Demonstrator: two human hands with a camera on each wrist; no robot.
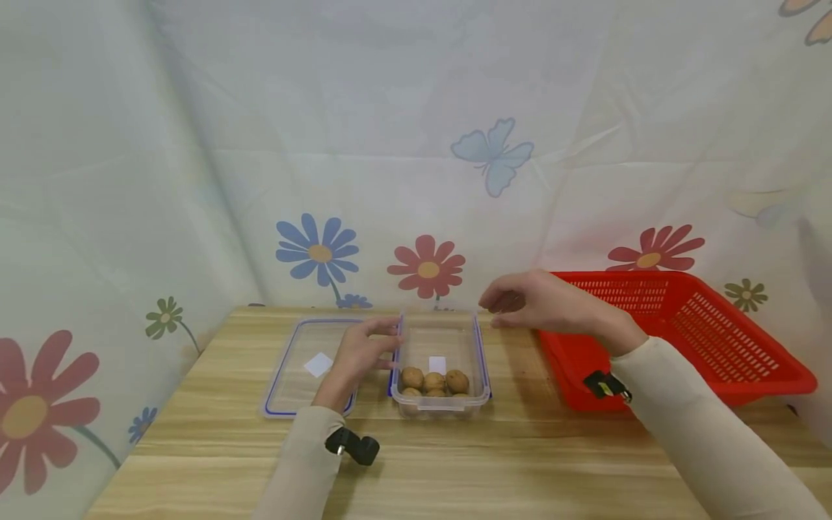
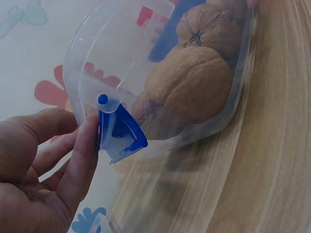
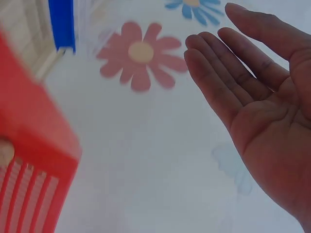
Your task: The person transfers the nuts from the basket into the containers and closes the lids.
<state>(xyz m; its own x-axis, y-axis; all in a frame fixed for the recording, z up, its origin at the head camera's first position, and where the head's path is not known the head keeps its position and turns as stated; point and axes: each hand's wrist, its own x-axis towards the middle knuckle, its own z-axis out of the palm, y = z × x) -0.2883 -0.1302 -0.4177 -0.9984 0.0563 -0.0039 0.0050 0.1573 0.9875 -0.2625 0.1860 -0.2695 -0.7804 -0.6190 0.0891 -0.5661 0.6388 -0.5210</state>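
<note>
A clear plastic food container (image 1: 477, 368) with blue side latches stands on the table, with several walnuts (image 1: 457, 380) gathered at its near end. My left hand (image 1: 364, 350) is at the container's left side. Seen from the left wrist, its fingertips touch the wall beside a hanging blue latch (image 2: 119, 131), and large walnuts (image 2: 189, 87) show through the plastic. Raised between container and red basket (image 1: 767, 361), my right hand (image 1: 546, 300) holds nothing. In the right wrist view its fingers (image 3: 214, 73) are extended, with the thumb apart.
Left of the container lies its clear lid (image 1: 295, 383) with a blue seal and a white label. The wooden table (image 1: 455, 469) meets a flower-printed curtain (image 1: 364, 180) at the back. A round tan thing (image 3: 6, 153) shows at the basket in the right wrist view.
</note>
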